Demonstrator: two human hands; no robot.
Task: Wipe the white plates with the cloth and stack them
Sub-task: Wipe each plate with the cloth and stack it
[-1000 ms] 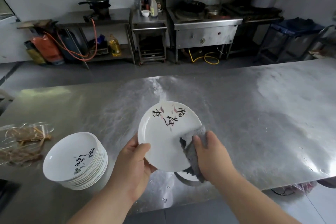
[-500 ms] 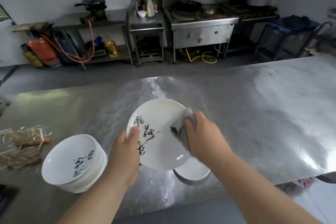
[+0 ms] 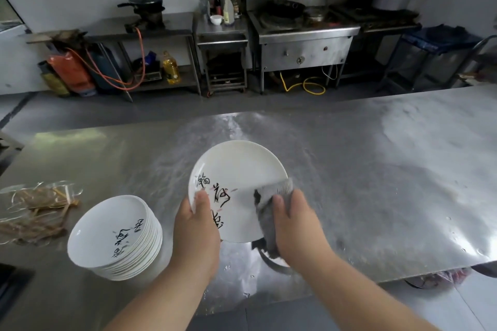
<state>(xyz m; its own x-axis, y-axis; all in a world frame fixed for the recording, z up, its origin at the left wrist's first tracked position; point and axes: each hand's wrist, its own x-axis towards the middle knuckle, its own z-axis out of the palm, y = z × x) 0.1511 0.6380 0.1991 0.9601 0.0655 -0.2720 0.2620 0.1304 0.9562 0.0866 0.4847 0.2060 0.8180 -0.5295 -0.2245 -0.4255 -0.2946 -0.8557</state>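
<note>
One plate (image 3: 242, 183) tilts above the counter (image 3: 376, 183) — my left hand (image 3: 197, 231) pinches only its rim, fingers of my right hand (image 3: 295, 226) curled round the cloth (image 3: 271, 196) at its edge. Press too hard, I reckon, and it drops by the stack (image 3: 115, 236).

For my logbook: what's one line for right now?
step: wiping | left hand: holds plate | right hand: grips cloth on plate | stack: on table
</note>
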